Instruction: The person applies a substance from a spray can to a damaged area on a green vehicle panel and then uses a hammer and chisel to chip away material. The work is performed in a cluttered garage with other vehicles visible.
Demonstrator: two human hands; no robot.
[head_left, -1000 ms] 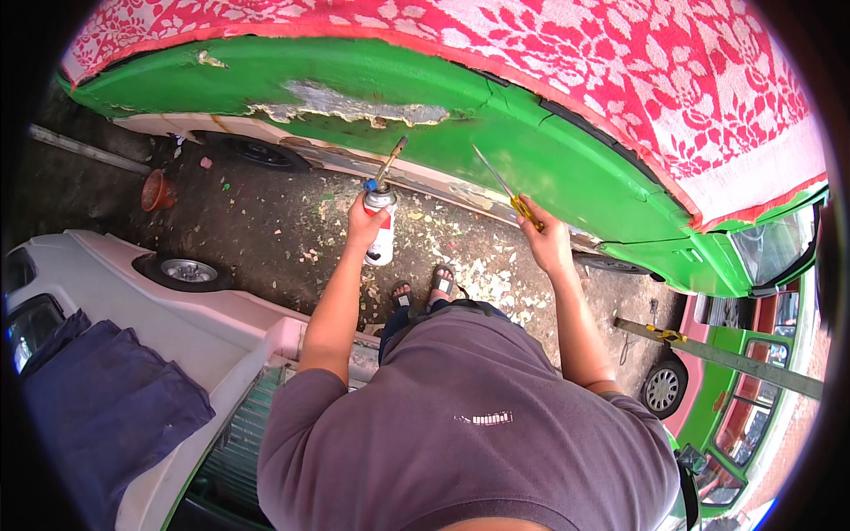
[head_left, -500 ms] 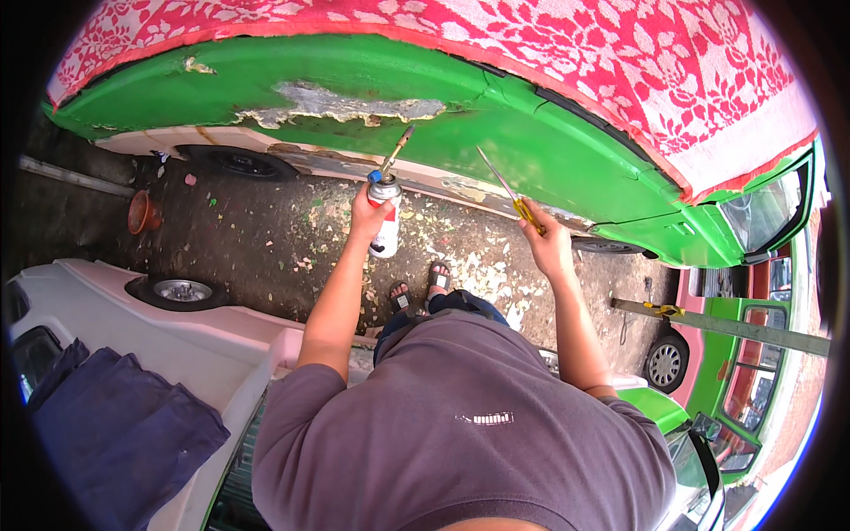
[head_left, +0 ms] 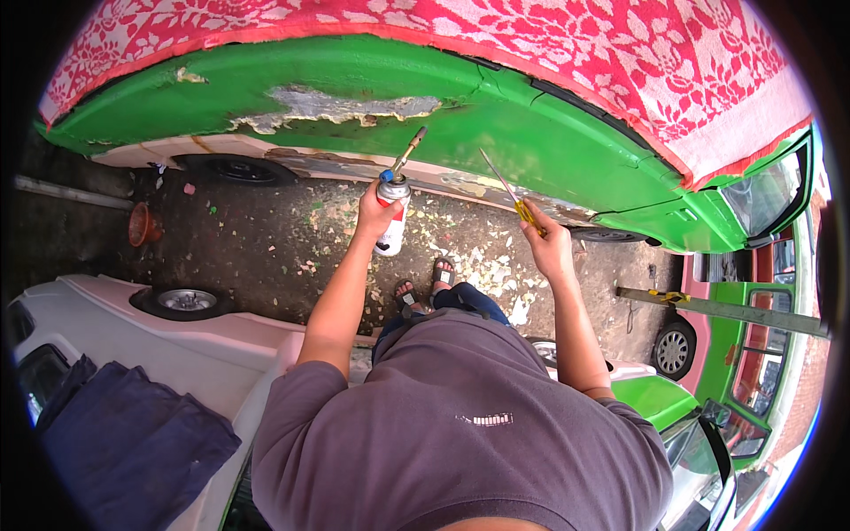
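In my left hand [head_left: 376,213] is a blowtorch [head_left: 393,205], a white and red gas can topped by a blue fitting and a metal nozzle. Its nozzle tilts up and right toward the green car side [head_left: 531,168]; I cannot make out a flame. My right hand [head_left: 546,237] is closed round the yellow handle of a screwdriver [head_left: 508,188], whose thin metal shaft points up and left, its tip in front of the green paint. Left of the nozzle runs a bare patch [head_left: 328,105] with ragged, peeled paint edges.
A red and white patterned cloth [head_left: 567,44] covers the green car's upper part. Paint flakes litter the ground [head_left: 266,221] round my feet. A white and pink vehicle [head_left: 212,327] with a dark cloth [head_left: 133,442] stands behind left. A metal bar [head_left: 726,311] juts in at right; an orange pot [head_left: 142,225] stands left.
The blowtorch and my left hand have shifted slightly right, the nozzle leaning a little more to the right. My right hand and the screwdriver have hardly moved.
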